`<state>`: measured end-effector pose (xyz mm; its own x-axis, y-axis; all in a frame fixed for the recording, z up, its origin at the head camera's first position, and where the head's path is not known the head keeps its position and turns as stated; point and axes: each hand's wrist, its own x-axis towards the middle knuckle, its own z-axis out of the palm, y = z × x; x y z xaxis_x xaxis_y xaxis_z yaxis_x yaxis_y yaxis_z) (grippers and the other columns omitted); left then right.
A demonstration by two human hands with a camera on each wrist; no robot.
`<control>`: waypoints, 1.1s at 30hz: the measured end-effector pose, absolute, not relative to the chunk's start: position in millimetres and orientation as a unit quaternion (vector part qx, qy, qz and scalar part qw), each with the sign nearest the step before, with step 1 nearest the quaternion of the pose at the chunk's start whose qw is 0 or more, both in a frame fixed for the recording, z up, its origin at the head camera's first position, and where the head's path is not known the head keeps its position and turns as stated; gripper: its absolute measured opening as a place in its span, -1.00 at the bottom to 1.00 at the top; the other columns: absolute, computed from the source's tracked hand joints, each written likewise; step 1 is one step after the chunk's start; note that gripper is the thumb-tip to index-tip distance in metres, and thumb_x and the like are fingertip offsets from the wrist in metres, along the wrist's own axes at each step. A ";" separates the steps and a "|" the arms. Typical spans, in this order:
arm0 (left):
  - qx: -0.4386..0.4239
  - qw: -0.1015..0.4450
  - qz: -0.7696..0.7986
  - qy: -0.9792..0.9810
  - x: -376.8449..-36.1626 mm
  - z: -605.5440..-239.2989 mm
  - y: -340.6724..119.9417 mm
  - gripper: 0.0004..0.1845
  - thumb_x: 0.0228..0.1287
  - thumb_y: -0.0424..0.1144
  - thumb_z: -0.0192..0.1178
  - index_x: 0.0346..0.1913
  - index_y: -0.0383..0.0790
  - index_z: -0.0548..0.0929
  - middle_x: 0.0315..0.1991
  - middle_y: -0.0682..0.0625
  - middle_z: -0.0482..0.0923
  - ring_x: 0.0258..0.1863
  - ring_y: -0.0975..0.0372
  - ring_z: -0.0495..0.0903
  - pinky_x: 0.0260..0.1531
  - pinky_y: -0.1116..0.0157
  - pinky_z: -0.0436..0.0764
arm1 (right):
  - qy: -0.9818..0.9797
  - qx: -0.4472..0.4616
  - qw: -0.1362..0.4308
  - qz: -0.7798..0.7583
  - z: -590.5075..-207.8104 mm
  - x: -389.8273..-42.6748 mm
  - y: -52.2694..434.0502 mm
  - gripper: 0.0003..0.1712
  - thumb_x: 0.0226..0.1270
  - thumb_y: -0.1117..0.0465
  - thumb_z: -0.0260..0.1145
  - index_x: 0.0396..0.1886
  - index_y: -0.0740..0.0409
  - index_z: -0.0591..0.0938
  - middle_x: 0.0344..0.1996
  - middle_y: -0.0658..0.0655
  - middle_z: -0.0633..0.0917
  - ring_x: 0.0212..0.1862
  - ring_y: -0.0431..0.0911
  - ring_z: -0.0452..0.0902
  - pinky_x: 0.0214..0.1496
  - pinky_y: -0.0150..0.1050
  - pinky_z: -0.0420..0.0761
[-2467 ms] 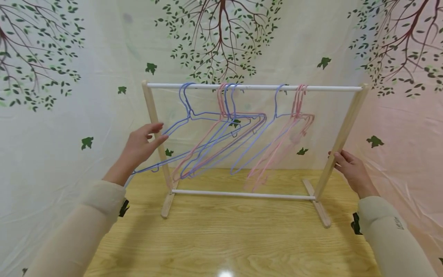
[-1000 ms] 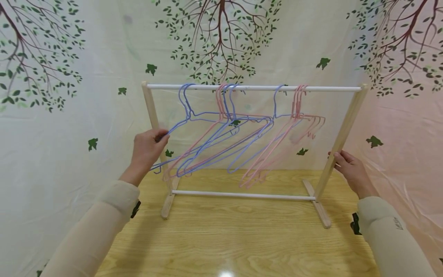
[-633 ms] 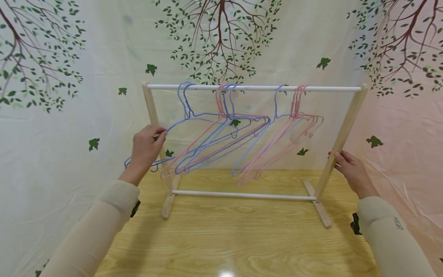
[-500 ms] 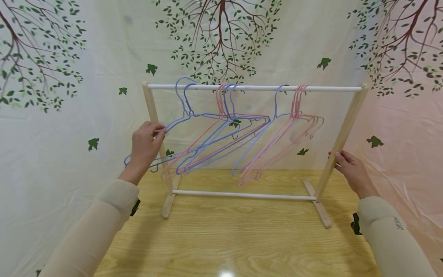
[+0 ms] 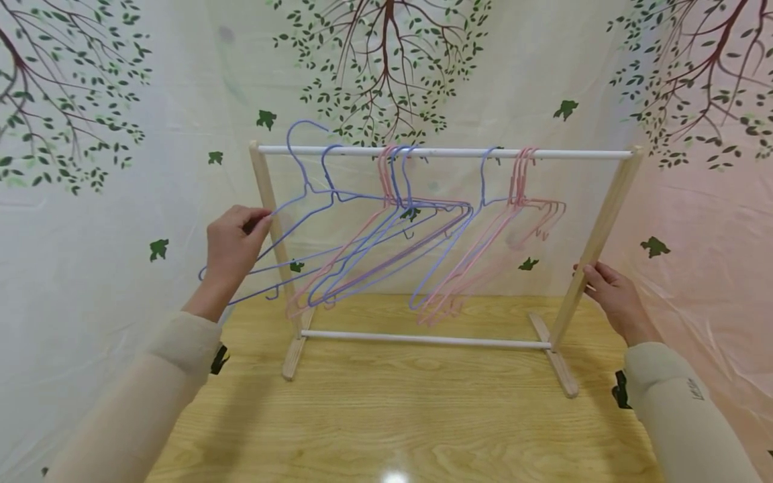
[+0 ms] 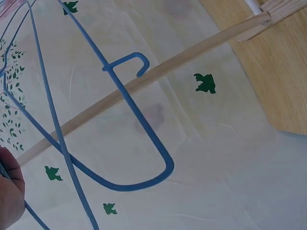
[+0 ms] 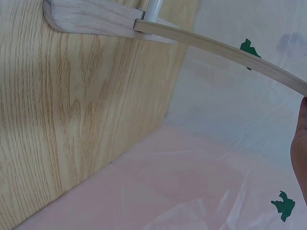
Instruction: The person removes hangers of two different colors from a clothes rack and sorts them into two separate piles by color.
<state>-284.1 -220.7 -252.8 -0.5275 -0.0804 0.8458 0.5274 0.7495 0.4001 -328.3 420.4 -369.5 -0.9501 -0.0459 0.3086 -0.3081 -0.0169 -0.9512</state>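
Observation:
My left hand point(image 5: 232, 238) pinches the shoulder of a blue clothes hanger point(image 5: 308, 121) near the rack's left post point(image 5: 264, 178). That hanger's hook stands above the white top rail point(image 5: 453, 153), lifted off it. Another blue hanger point(image 5: 326, 168) hangs just to its right, its lower bar passing near my left forearm. In the left wrist view my fingers point(image 6: 10, 191) show only at the left edge, with blue hanger wires crossing the middle. My right hand point(image 5: 616, 305) holds the wooden right post point(image 5: 604, 215), thumb in front and fingertips partly hidden behind.
Further along the rail hang several blue and pink hangers point(image 5: 521, 178), their lower ends overlapping. A white lower bar point(image 5: 423, 339) joins the rack's wooden feet point(image 5: 558, 372) on the wood-grain table point(image 5: 392, 416). A leaf-patterned curtain point(image 5: 199, 80) stands behind.
My left hand has closed on the leftmost blue hanger, raised its hook off the rail and drawn it left. The other hangers have swung slightly. My right hand stays on the post.

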 end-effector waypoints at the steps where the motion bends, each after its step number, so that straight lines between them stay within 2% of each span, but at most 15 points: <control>1: -0.131 0.458 -0.330 -0.815 -281.1 -251.9 -222.4 -0.85 0.34 -0.39 0.27 -0.19 -0.46 0.73 -0.30 -0.25 0.66 -0.41 0.37 0.44 -0.37 0.56 0.35 | -0.695 0.128 0.094 0.701 -369.3 -328.2 420.3 -0.63 0.54 0.11 0.11 0.25 0.06 0.46 -0.10 -0.23 0.67 -0.05 -0.44 0.57 -0.10 -0.56 0.55; 7: -0.087 0.412 -0.358 -0.834 -265.0 -252.3 -237.1 -0.76 0.38 -0.25 0.26 -0.13 -0.41 0.74 -0.28 -0.14 0.66 -0.42 0.53 0.41 -0.38 0.57 0.38 | -0.712 0.116 0.100 0.685 -368.9 -327.9 419.5 -0.47 0.52 0.05 0.13 0.38 0.15 0.38 -0.08 -0.24 0.64 -0.05 -0.45 0.56 -0.08 -0.56 0.55; 10: -0.072 0.401 -0.372 -0.834 -258.9 -256.1 -246.6 -0.74 0.37 -0.20 0.28 -0.12 -0.38 0.75 -0.33 0.07 0.62 -0.42 0.50 0.44 -0.40 0.57 0.40 | -0.719 0.112 0.102 0.678 -368.9 -328.7 419.3 -0.42 0.52 0.03 0.13 0.41 0.18 0.36 -0.08 -0.24 0.62 -0.05 -0.45 0.55 -0.08 -0.56 0.55; 13: -0.061 0.394 -0.392 -0.829 -251.6 -261.8 -255.6 -0.72 0.36 -0.18 0.29 -0.12 -0.39 0.75 -0.39 0.30 0.54 -0.43 0.47 0.45 -0.42 0.57 0.40 | -0.715 0.114 0.102 0.682 -369.4 -329.6 418.7 -0.47 0.52 0.04 0.13 0.37 0.16 0.38 -0.07 -0.22 0.62 -0.05 -0.44 0.55 -0.08 -0.56 0.55; 16: -0.055 0.392 -0.406 -0.824 -243.2 -268.6 -261.7 -0.72 0.35 -0.20 0.31 -0.13 -0.41 0.75 -0.43 0.44 0.51 -0.44 0.47 0.46 -0.44 0.58 0.40 | -0.708 0.119 0.102 0.689 -369.9 -330.7 419.1 -0.48 0.53 0.07 0.12 0.37 0.17 0.37 -0.08 -0.21 0.64 -0.06 -0.43 0.56 -0.10 -0.56 0.56; 24: -0.043 0.401 -0.419 -0.813 -225.1 -293.4 -272.1 -0.79 0.27 -0.30 0.36 -0.21 -0.45 0.75 -0.47 0.51 0.52 -0.47 0.54 0.47 -0.44 0.62 0.40 | -0.709 0.116 0.105 0.688 -369.9 -332.0 420.0 -0.44 0.54 0.08 0.11 0.41 0.23 0.31 -0.13 -0.27 0.66 -0.07 -0.44 0.57 -0.12 -0.57 0.56; 30: -0.031 0.375 -0.415 -0.828 -214.2 -313.0 -282.3 -0.75 0.31 -0.24 0.34 -0.18 -0.44 0.74 -0.45 0.47 0.54 -0.48 0.50 0.46 -0.50 0.60 0.40 | -0.712 0.113 0.106 0.684 -371.5 -333.0 420.0 -0.53 0.53 0.07 0.11 0.34 0.12 0.40 -0.08 -0.23 0.64 -0.03 -0.43 0.55 0.00 -0.51 0.54; 33: -0.029 0.352 -0.418 -0.837 -209.8 -322.7 -287.2 -0.73 0.33 -0.21 0.33 -0.15 -0.42 0.74 -0.43 0.44 0.56 -0.46 0.48 0.47 -0.50 0.59 0.42 | -0.717 0.107 0.109 0.680 -371.5 -333.3 419.2 -0.48 0.52 0.05 0.12 0.37 0.14 0.38 -0.06 -0.22 0.62 -0.02 -0.43 0.54 0.07 -0.48 0.51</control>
